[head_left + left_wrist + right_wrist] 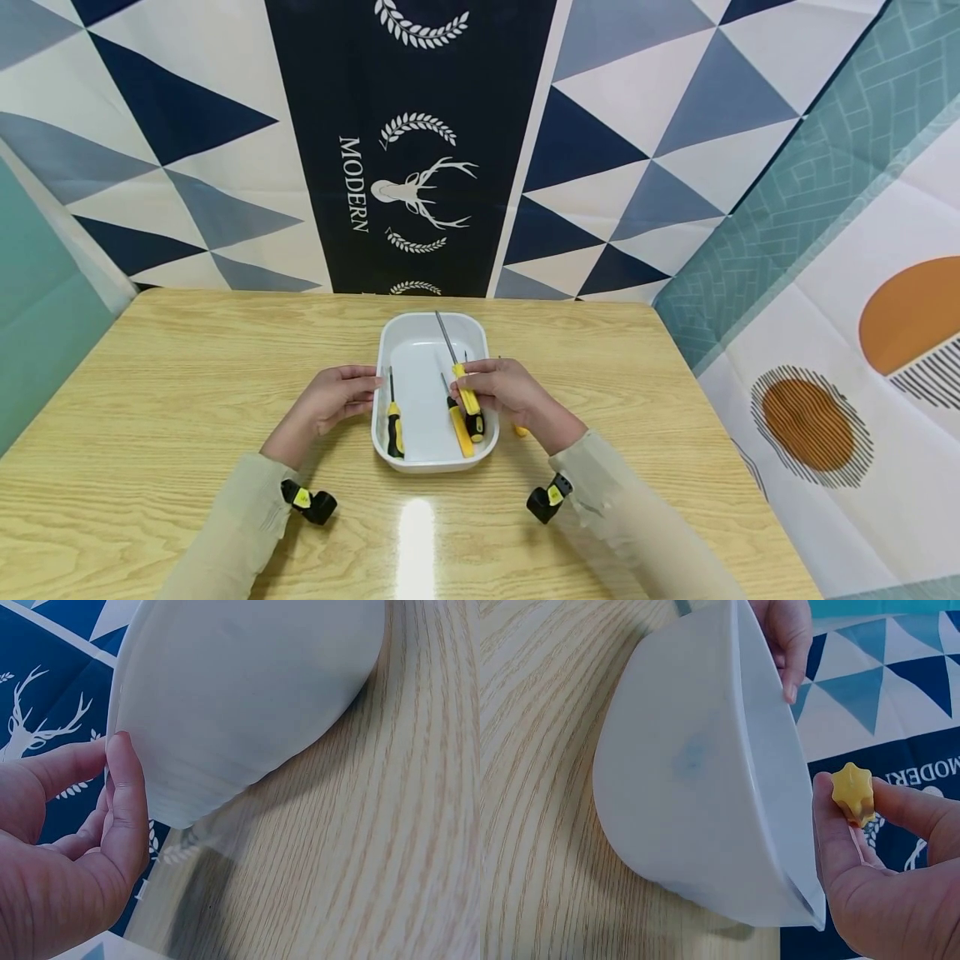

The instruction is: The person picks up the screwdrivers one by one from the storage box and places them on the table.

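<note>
A white tray rests on the wooden table. My left hand pinches its left rim between thumb and fingers, which the left wrist view shows closely. Over the tray's right side, my right hand holds a screwdriver by its yellow handle, the long shaft slanting up and away. In the right wrist view the handle's ribbed end shows between thumb and fingers. Inside the tray lie a black-and-yellow screwdriver at left, a yellow-handled screwdriver at right and a black-and-yellow handle beside it.
A yellow object lies on the table right of the tray, mostly hidden by my right hand. Patterned cloth hangs behind the table's far edge, and more cloth hangs at the right.
</note>
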Demonstrator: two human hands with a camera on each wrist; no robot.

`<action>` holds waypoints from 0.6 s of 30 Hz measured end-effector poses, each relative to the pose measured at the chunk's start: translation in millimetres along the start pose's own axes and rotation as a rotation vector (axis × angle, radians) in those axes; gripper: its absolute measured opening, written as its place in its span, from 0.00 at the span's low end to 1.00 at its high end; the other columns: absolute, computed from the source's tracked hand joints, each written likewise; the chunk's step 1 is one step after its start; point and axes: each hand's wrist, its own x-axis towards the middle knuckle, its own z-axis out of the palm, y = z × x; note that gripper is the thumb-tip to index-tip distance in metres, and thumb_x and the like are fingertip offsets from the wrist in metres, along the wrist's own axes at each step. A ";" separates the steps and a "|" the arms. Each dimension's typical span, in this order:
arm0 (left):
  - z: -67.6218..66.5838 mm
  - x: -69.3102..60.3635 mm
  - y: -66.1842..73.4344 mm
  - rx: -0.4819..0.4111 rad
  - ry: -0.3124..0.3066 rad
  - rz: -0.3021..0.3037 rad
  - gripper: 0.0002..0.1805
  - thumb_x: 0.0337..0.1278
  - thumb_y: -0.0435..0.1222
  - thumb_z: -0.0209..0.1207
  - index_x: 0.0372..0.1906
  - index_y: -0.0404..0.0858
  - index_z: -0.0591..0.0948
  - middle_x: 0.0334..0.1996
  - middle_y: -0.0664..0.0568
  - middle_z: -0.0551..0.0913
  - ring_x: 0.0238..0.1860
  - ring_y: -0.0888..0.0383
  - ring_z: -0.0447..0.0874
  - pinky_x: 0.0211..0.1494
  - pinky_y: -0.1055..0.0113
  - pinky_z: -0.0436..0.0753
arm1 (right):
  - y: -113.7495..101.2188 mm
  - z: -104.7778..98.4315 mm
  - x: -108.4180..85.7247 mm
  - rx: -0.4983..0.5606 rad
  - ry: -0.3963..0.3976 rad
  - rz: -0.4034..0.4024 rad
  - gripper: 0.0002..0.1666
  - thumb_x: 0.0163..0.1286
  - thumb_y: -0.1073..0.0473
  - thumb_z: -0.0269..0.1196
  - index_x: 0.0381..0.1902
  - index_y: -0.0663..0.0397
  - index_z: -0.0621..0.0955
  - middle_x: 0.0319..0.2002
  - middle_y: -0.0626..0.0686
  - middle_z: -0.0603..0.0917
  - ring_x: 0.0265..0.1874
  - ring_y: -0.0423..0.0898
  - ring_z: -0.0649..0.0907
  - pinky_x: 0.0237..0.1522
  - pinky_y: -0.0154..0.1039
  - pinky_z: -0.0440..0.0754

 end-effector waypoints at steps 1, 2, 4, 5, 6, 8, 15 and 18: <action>-0.2 0.0 -0.2 0.001 -0.001 0.000 0.27 0.61 0.35 0.57 0.62 0.27 0.66 0.32 0.54 0.79 0.30 0.64 0.80 0.38 0.74 0.84 | 0.0 -1.1 -0.4 -0.003 0.002 -0.002 0.24 0.66 0.67 0.57 0.59 0.67 0.69 0.42 0.60 0.83 0.36 0.45 0.84 0.48 0.39 0.83; -0.3 0.0 -0.2 -0.001 0.004 -0.004 0.27 0.61 0.35 0.57 0.62 0.27 0.67 0.32 0.54 0.79 0.30 0.64 0.80 0.38 0.74 0.84 | -0.1 -2.2 -0.8 -0.011 0.001 -0.005 0.24 0.66 0.67 0.57 0.59 0.67 0.69 0.42 0.59 0.83 0.36 0.44 0.84 0.49 0.39 0.83; -0.4 -0.4 -0.1 0.000 0.006 -0.007 0.27 0.61 0.35 0.57 0.62 0.27 0.67 0.32 0.54 0.79 0.30 0.64 0.80 0.38 0.74 0.84 | 0.2 -4.5 -1.3 -0.023 -0.001 -0.013 0.23 0.67 0.67 0.57 0.59 0.68 0.68 0.41 0.59 0.83 0.36 0.44 0.84 0.50 0.40 0.83; -0.5 -0.5 0.0 0.002 0.005 -0.007 0.27 0.61 0.35 0.57 0.62 0.27 0.66 0.33 0.54 0.79 0.30 0.64 0.80 0.38 0.74 0.84 | 0.4 -5.8 -1.6 -0.027 0.003 -0.015 0.23 0.67 0.67 0.57 0.59 0.68 0.69 0.41 0.58 0.83 0.36 0.44 0.84 0.51 0.40 0.82; -0.5 -0.7 0.2 0.003 0.007 -0.007 0.27 0.61 0.35 0.58 0.62 0.27 0.67 0.33 0.53 0.79 0.30 0.64 0.80 0.38 0.74 0.84 | 0.7 -7.2 -2.1 -0.034 0.006 -0.020 0.23 0.67 0.66 0.57 0.59 0.68 0.69 0.41 0.58 0.83 0.36 0.44 0.84 0.51 0.41 0.82; -0.2 -1.0 0.8 0.005 0.009 -0.008 0.27 0.61 0.35 0.58 0.62 0.27 0.67 0.34 0.53 0.79 0.31 0.63 0.80 0.38 0.74 0.84 | 1.1 -9.8 -2.9 -0.035 0.012 -0.025 0.24 0.67 0.66 0.57 0.59 0.68 0.69 0.41 0.58 0.83 0.36 0.44 0.84 0.52 0.41 0.82; 0.3 -1.3 1.2 0.005 0.015 -0.012 0.27 0.61 0.35 0.58 0.61 0.27 0.67 0.34 0.54 0.79 0.31 0.63 0.80 0.38 0.74 0.84 | 1.2 -15.6 -5.0 -0.018 -0.005 -0.034 0.24 0.67 0.66 0.56 0.60 0.68 0.67 0.39 0.55 0.83 0.34 0.41 0.84 0.47 0.38 0.84; 0.1 -1.7 1.2 -0.002 0.005 -0.002 0.28 0.61 0.35 0.58 0.62 0.26 0.66 0.33 0.54 0.79 0.31 0.64 0.80 0.38 0.74 0.84 | 1.3 -17.2 -5.2 -0.002 0.000 -0.035 0.24 0.67 0.67 0.56 0.60 0.68 0.68 0.37 0.54 0.84 0.34 0.41 0.85 0.44 0.36 0.85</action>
